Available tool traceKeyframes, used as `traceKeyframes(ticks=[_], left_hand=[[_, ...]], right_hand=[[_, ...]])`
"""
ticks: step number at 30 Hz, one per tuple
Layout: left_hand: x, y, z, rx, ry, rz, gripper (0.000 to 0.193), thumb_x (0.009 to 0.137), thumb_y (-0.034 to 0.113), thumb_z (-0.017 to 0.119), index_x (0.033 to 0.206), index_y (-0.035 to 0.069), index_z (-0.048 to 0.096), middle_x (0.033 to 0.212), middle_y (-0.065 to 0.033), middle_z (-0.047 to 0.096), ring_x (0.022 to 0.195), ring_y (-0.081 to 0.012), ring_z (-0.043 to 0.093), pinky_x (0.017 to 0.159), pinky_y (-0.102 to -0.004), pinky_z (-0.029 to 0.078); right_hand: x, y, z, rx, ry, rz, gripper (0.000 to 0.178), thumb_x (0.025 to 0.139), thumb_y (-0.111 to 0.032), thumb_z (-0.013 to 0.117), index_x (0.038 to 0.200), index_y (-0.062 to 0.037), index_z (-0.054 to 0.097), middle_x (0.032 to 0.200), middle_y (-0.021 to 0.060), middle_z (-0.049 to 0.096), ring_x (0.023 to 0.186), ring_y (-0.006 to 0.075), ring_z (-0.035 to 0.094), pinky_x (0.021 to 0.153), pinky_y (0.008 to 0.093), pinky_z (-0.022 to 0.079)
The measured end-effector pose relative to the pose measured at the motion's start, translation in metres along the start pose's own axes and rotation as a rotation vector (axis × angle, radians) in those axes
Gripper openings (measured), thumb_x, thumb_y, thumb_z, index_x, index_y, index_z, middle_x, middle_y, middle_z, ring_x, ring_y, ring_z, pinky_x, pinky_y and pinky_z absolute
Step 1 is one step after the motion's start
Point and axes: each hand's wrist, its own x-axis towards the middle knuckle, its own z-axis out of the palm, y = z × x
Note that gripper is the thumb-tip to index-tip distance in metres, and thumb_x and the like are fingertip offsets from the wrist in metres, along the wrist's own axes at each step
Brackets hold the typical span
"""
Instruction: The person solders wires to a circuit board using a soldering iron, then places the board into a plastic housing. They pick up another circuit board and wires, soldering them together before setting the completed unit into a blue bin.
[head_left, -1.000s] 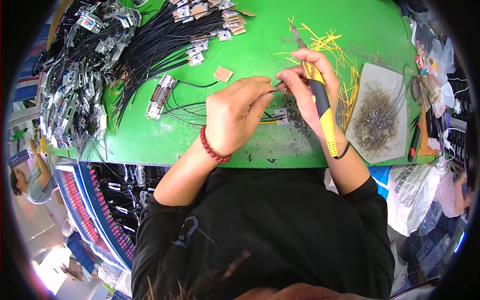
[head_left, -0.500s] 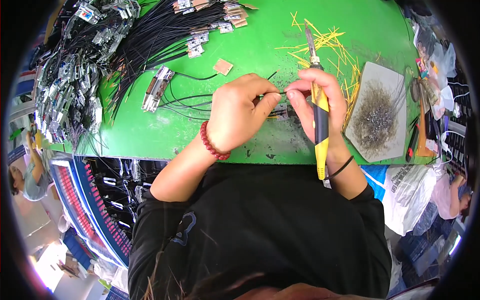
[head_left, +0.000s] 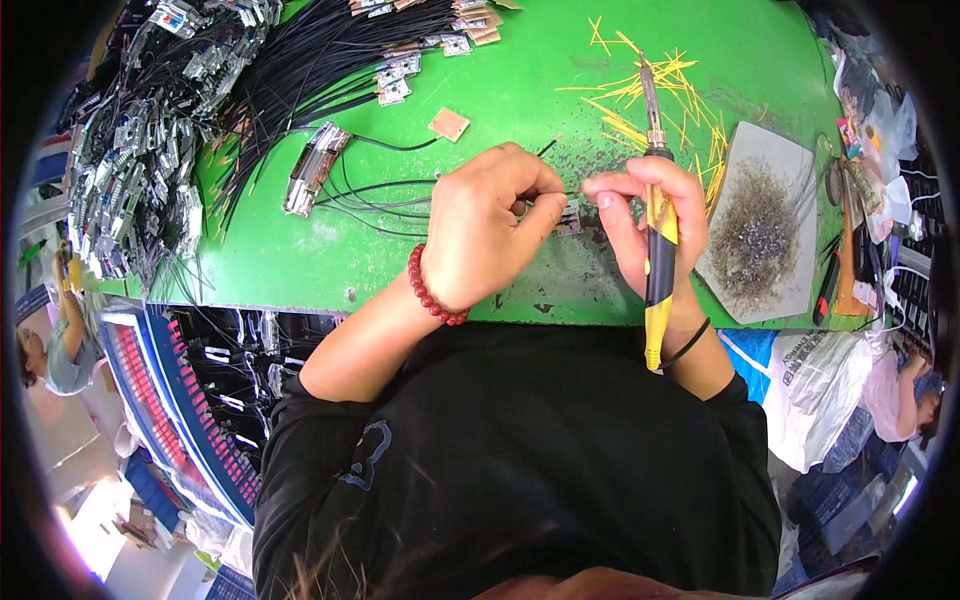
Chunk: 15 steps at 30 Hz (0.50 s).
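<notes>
A green table spreads beneath everything. At its left lies a heap of silver metal parts, and beside that fans a bundle of black cables with small boards at their upper right ends. On the right sits a grey slab covered in dark, crumbly debris, with a loose scatter of thin yellow strips near its left edge. Between these, the left hand has thumb and forefinger drawn narrow around a thin dark wire, while the right hand is closed about a yellow-and-black soldering iron, its metal tip pointing away from the person. A metal housing lies left of the hands, trailing dark leads toward them. Red beads circle the left wrist. A tan square piece lies above the left hand, and a small silver board sits between the hands. The thin dark wire spans the fingertips; whether the right ones grip it, I cannot tell.
</notes>
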Motion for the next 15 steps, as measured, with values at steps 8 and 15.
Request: traceKeyframes(ticks=[8, 15], left_hand=[[-0.007, -0.007, 0.004, 0.070, -0.010, 0.161, 0.008, 0.072, 0.003, 0.070, 0.075, 0.005, 0.062, 0.071, -0.0087, 0.059, 0.065, -0.0262, 0.060, 0.055, -0.0344, 0.048], [-0.010, -0.010, 0.003, -0.027, 0.024, 0.123, 0.008, 0.073, 0.002, 0.071, 0.079, 0.003, 0.065, 0.071, -0.0078, 0.060, 0.063, -0.0214, 0.060, 0.056, -0.0318, 0.048]], right_hand=[[-0.001, 0.001, 0.003, 0.021, -0.041, 0.078, 0.035, 0.082, 0.003, 0.067, 0.113, -0.0035, 0.052, 0.085, 0.0089, 0.067, 0.079, 0.0153, 0.067, 0.064, 0.0244, 0.052], [0.013, -0.005, -0.003, 0.287, -0.176, 0.444, 0.041, 0.083, -0.002, 0.069, 0.119, -0.0030, 0.049, 0.079, 0.0068, 0.066, 0.067, 0.0102, 0.060, 0.060, 0.0227, 0.049]])
